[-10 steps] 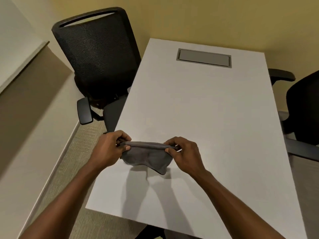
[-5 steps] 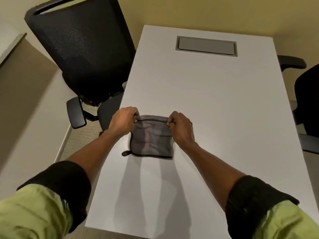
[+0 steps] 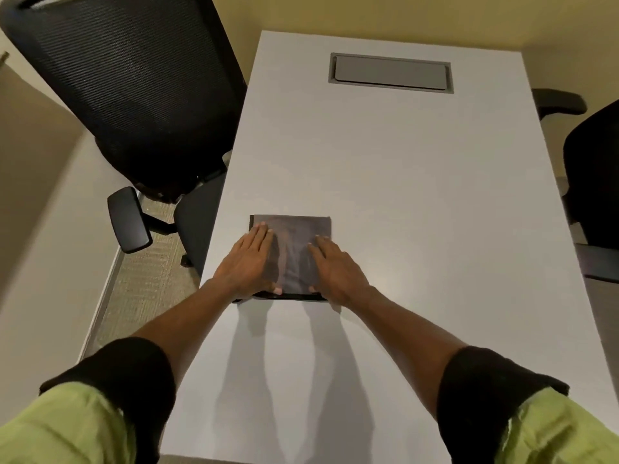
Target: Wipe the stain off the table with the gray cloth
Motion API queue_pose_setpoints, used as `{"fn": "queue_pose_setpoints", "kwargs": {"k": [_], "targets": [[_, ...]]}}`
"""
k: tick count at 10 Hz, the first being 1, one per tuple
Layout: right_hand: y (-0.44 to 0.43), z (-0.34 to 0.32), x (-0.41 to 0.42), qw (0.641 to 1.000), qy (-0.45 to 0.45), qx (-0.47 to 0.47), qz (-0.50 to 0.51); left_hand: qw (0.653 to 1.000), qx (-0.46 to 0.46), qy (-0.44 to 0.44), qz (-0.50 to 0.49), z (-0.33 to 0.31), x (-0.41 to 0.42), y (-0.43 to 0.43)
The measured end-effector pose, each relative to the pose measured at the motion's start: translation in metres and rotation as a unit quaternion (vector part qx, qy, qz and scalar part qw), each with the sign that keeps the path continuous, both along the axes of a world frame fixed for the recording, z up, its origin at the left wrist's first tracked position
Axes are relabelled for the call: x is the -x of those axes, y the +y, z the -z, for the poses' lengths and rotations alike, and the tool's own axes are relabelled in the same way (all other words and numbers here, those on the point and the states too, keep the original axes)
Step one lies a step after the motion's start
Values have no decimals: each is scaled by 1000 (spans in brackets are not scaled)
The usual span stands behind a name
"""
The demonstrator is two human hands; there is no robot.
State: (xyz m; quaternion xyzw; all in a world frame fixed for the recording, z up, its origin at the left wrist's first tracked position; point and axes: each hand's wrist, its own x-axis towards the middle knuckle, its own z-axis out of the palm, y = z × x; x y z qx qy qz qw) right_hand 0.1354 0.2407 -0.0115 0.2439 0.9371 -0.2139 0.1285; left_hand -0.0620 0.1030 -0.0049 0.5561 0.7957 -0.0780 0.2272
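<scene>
The gray cloth point(image 3: 292, 252), folded into a flat square, lies on the white table point(image 3: 402, 182) near its left edge. My left hand point(image 3: 249, 262) rests flat on the cloth's left half, fingers stretched forward. My right hand point(image 3: 335, 266) lies flat on its right half, palm down. Neither hand grips the cloth; both press on top of it. No stain shows on the tabletop; whatever is under the cloth is hidden.
A black mesh office chair point(image 3: 134, 95) stands at the table's left side, its armrest point(image 3: 129, 219) close to the edge. Another black chair point(image 3: 593, 175) is at the right. A gray cable hatch point(image 3: 390, 72) is set into the table's far end.
Both hands let go of the cloth's top edge after laying it down on the table. They now lie flat on top of it.
</scene>
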Motion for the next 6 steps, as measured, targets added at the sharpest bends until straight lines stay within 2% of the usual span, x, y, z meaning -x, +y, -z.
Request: {"fn": "queue_pose_setpoints", "kwargs": {"k": [1, 4, 5, 6], "targets": [[2, 7, 1, 997, -58, -24, -43, 996, 58, 29, 53, 14, 14, -2], [-3, 12, 17, 998, -67, -13, -16, 996, 79, 12, 49, 8, 33, 13], [-6, 9, 14, 998, -65, -11, 2, 996, 77, 26, 46, 5, 26, 15], [-20, -8, -7, 998, -8, 6, 68, 995, 87, 21, 36, -11, 3, 11]]}}
